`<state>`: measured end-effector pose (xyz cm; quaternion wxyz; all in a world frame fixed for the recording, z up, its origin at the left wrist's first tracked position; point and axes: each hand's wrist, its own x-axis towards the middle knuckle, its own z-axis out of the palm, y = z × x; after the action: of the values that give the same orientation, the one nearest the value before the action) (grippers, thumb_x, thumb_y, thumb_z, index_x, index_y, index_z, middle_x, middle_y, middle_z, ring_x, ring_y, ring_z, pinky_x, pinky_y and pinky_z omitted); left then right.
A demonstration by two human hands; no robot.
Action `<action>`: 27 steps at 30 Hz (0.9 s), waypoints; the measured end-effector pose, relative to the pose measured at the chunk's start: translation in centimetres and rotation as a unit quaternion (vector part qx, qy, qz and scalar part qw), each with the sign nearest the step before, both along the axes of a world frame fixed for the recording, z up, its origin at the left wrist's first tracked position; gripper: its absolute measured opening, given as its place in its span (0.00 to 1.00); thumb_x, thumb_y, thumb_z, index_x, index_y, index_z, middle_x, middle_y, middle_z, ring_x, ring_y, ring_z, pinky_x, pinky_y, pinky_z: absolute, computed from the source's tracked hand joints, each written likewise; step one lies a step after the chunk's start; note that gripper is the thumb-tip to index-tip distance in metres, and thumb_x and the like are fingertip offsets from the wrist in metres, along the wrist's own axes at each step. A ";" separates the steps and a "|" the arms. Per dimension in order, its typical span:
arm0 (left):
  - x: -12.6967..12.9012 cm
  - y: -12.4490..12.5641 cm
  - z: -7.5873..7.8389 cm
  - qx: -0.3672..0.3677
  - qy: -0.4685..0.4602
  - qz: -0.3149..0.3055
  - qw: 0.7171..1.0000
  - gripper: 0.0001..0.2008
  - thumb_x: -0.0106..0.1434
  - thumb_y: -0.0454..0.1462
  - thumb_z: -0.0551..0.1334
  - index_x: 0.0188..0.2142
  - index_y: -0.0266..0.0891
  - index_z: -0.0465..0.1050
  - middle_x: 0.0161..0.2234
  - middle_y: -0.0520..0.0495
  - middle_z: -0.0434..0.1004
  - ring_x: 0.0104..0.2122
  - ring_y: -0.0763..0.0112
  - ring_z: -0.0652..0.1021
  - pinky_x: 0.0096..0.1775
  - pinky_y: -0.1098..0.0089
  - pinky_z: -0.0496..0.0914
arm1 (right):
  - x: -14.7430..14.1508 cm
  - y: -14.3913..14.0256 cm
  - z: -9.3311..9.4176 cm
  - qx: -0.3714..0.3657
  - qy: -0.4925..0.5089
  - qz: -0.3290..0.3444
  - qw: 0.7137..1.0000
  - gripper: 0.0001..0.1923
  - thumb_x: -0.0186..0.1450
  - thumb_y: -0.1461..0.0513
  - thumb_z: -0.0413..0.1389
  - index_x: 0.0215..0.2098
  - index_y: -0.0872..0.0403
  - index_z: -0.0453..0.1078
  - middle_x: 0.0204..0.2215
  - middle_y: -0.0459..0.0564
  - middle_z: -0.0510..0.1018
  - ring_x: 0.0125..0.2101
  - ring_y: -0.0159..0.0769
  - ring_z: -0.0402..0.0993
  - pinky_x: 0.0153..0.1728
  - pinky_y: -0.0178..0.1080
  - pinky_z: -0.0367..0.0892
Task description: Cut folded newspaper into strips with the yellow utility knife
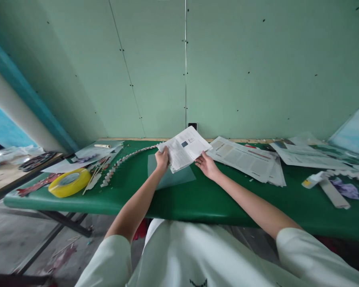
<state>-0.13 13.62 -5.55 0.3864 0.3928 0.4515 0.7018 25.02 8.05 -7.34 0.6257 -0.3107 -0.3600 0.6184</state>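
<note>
A folded bundle of printed newspaper sheets (184, 149) is lifted a little above the green table (197, 199), in the middle of the view. My left hand (162, 158) grips its left edge. My right hand (206, 164) holds its lower right edge with the fingers under the paper. Beneath the bundle a pale translucent sheet (170, 177) lies flat on the table. A long chain of small white folded paper pieces (122, 161) curves from my left hand toward the left.
More newspaper sheets (248, 159) are spread to the right. A yellow tape roll (69, 182), thin sticks (95, 171) and paper scraps lie at the left. A glue tube (312, 180), a white strip (335, 194) and purple crumpled paper (347, 189) sit far right. A green wall stands behind.
</note>
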 end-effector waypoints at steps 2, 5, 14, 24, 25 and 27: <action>1.0 -0.3 -0.6 0.002 -0.007 -0.007 1.000 0.25 0.58 0.55 0.75 0.38 0.35 0.81 0.34 0.41 0.83 0.35 0.61 0.81 0.34 0.69 0.73 | -1.2 -0.4 -0.5 0.019 0.001 -0.010 1.000 0.26 0.54 0.44 0.79 0.40 0.47 0.78 0.32 0.43 0.85 0.34 0.38 0.82 0.29 0.36 0.75; 2.0 -0.4 -1.2 0.007 -0.006 -0.017 1.000 0.26 0.58 0.57 0.76 0.38 0.35 0.81 0.36 0.40 0.84 0.35 0.61 0.81 0.34 0.69 0.72 | -2.2 -0.7 -1.0 0.025 0.002 -0.026 0.999 0.27 0.52 0.49 0.81 0.44 0.47 0.80 0.41 0.45 0.89 0.41 0.41 0.84 0.34 0.38 0.78; 1.9 -0.2 -1.4 -0.015 0.055 -0.003 0.998 0.24 0.61 0.55 0.74 0.37 0.35 0.81 0.36 0.39 0.85 0.35 0.59 0.82 0.31 0.70 0.70 | -2.0 -0.5 -1.5 0.039 -0.039 -0.081 0.995 0.30 0.52 0.49 0.78 0.49 0.46 0.79 0.52 0.50 0.88 0.59 0.54 0.81 0.51 0.50 0.83; 1.9 -0.3 -0.8 -0.021 0.031 -0.051 0.998 0.27 0.61 0.58 0.72 0.42 0.36 0.82 0.39 0.38 0.84 0.39 0.54 0.84 0.37 0.65 0.75 | -0.8 -0.5 -2.1 0.083 -0.266 -0.169 0.945 0.28 0.59 0.38 0.70 0.44 0.49 0.80 0.42 0.56 0.89 0.54 0.60 0.83 0.51 0.53 0.81; 2.0 -0.3 -0.6 -0.024 0.024 -0.059 0.998 0.27 0.62 0.59 0.72 0.42 0.36 0.81 0.39 0.38 0.84 0.38 0.55 0.84 0.37 0.65 0.75 | -0.7 -0.7 -1.9 0.096 -0.293 -0.178 0.934 0.26 0.60 0.38 0.68 0.42 0.48 0.80 0.40 0.57 0.89 0.53 0.61 0.83 0.52 0.53 0.80; 2.0 -0.4 -0.4 -0.030 0.016 -0.070 0.997 0.28 0.63 0.60 0.71 0.41 0.37 0.80 0.39 0.39 0.84 0.38 0.56 0.84 0.36 0.66 0.75 | -0.6 -1.2 -1.5 0.116 -0.326 -0.188 0.919 0.25 0.63 0.38 0.66 0.40 0.49 0.81 0.39 0.59 0.88 0.53 0.63 0.83 0.55 0.53 0.78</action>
<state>1.83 13.20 -5.98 0.4394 0.4230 0.4500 0.6523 24.41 6.84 -8.87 0.6104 -0.4824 -0.5479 0.3075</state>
